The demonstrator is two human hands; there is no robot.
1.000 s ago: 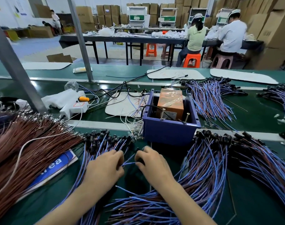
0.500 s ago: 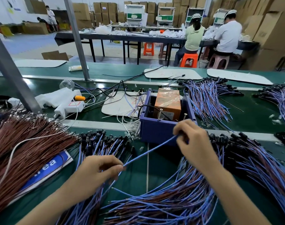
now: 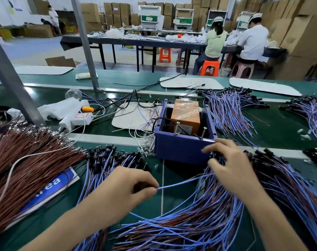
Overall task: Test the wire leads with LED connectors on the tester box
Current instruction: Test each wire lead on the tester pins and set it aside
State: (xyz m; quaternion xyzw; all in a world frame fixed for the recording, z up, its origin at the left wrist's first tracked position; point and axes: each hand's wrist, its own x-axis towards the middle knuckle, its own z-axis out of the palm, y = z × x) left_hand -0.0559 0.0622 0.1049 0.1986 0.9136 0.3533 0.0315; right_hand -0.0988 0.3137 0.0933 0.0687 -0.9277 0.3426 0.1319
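Change: since half a second ago the right hand [image 3: 231, 167] has come down from the rim of the tester box [image 3: 181, 151] to the pile of leads [image 3: 273, 180] just in front of the box's right corner. The left hand [image 3: 125, 194] has hardly shifted.
Meaning: judging from this, the touch on the box is probably over for this lead, and it is being laid off or swapped for the next.
Wire lead: one blue wire lead [image 3: 183, 182] hangs just above the desk [image 3: 177, 200], spanning the gap between the two hands.
Axis: its length runs from the left hand's pinch up and away toward the right hand, slightly bowed. The far end is hidden under the right thumb.
Left hand: thumb and forefinger pinch the lead's near end, with the other fingers curled.
Right hand: its fingers are bent down over the black connectors. Whether it grips the lead cannot be told.
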